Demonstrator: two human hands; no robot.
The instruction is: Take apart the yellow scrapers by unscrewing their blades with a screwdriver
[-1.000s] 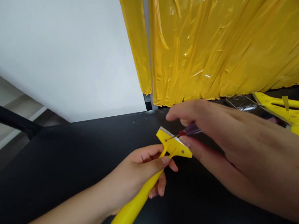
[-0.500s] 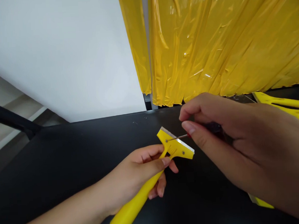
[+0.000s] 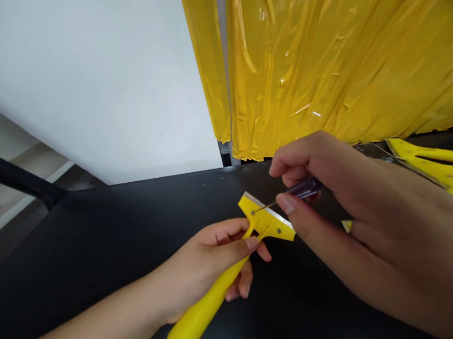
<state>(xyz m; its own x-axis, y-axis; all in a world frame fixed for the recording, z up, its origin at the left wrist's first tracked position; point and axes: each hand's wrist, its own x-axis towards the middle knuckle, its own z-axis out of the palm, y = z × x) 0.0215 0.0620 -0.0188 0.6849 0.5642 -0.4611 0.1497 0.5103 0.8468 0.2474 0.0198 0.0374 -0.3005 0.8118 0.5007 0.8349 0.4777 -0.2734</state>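
Observation:
My left hand [image 3: 219, 249] is closed around the neck of a yellow scraper [image 3: 204, 314], thumb on top. The scraper's wide head points up and to the right, with a metal blade strip along its far edge and two small screws on its face. Between thumb and fingers, my right hand [image 3: 351, 208] grips a small screwdriver [image 3: 304, 187] with a dark, see-through purple handle. Its thin shaft slants down to the left, and the tip is at the left screw of the scraper head. The right fingers partly cover the handle.
Both hands are over a black table [image 3: 100, 238]. More yellow scrapers [image 3: 437, 167] lie at its right side, partly behind my right hand. Yellow plastic sheeting [image 3: 320, 66] hangs beyond the far edge, beside a white panel [image 3: 102, 85]. A black bar [image 3: 15, 174] runs at the left.
My right hand has turned and its fingers have shifted, so more of the screwdriver's handle shows. The tip stays at the left screw. The left hand and scraper have hardly moved.

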